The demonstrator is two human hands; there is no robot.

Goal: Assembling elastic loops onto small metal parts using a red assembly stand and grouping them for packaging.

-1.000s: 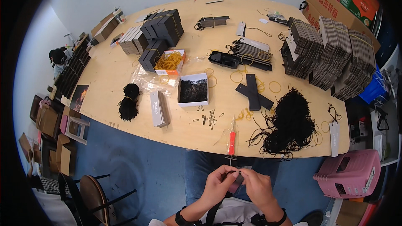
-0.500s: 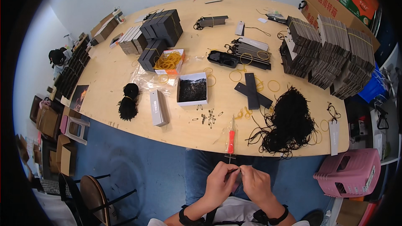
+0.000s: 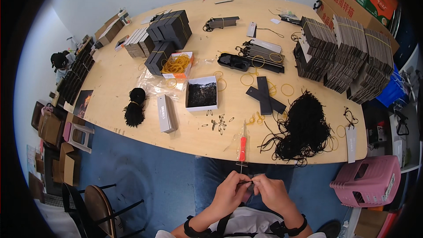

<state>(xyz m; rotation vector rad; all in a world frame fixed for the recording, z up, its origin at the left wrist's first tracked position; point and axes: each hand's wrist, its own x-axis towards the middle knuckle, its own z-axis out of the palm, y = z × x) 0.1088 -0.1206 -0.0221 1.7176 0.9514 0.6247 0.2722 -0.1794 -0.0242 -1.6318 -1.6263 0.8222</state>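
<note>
Over my lap, just off the table's near edge, my left hand (image 3: 228,191) and my right hand (image 3: 271,189) meet with thumbs and forefingers pinched together. Between the fingertips shows a small dark piece (image 3: 251,182); most of it is covered, so its kind cannot be told. A red-handled tool (image 3: 242,149) with a thin metal shaft lies across the table edge, right before my hands. Several small pins (image 3: 220,124) are scattered beyond it. To the right is a loose heap of black cords (image 3: 304,130).
On the wooden table (image 3: 110,105) stand a white box of small black pieces (image 3: 202,97), an upright stack of grey tags (image 3: 167,114), a tied black cord bundle (image 3: 135,105), and rubber bands (image 3: 177,64) in a box. Tall tag stacks (image 3: 348,57) rise at right. A pink stool (image 3: 368,180) stands beside the table.
Both hands shift slightly while staying pinched together, and the right hand tilts a little. More of the dark piece shows between the fingertips. Things on the table stay put.
</note>
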